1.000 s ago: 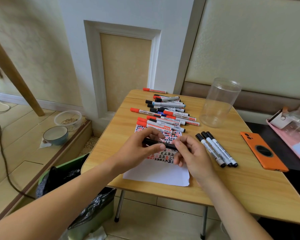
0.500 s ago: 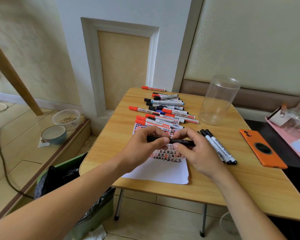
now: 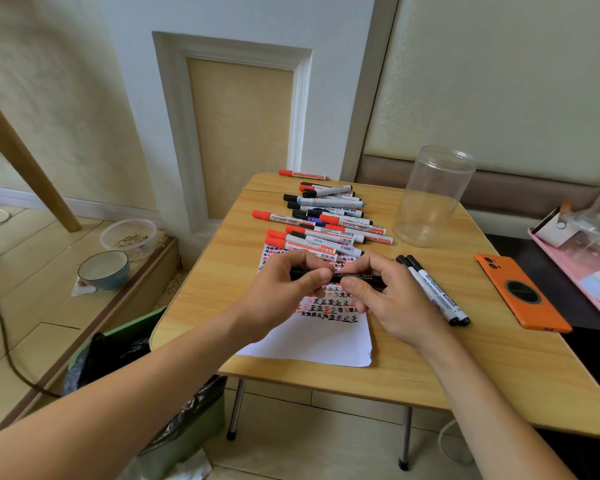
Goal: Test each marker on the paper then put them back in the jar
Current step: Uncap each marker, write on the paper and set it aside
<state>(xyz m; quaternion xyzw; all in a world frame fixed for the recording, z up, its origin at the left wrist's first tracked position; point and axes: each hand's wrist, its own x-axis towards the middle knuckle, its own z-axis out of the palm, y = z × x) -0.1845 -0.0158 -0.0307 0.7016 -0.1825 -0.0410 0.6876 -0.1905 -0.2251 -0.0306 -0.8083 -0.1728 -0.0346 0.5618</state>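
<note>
A black marker (image 3: 336,277) lies level above the paper (image 3: 312,341), held at both ends. My left hand (image 3: 284,289) pinches its left end and my right hand (image 3: 385,299) grips its right part. The white paper carries rows of red and black test marks. Beyond my hands lies a pile of several red, black and blue markers (image 3: 326,220). Two black-capped whiteboard markers (image 3: 433,289) lie side by side to the right of my right hand. The clear plastic jar (image 3: 430,195) stands upright and open at the table's back right; nothing shows inside it.
An orange phone (image 3: 520,292) lies at the right of the wooden table (image 3: 465,368). A pink tray (image 3: 582,261) with packets sits further right. To the left on the floor are a green bin with a black bag (image 3: 125,358), a bowl (image 3: 104,268) and a plastic tub (image 3: 129,233).
Both hands have lifted the black marker slightly off the paper and hold it level; the right hand has shifted right along it.
</note>
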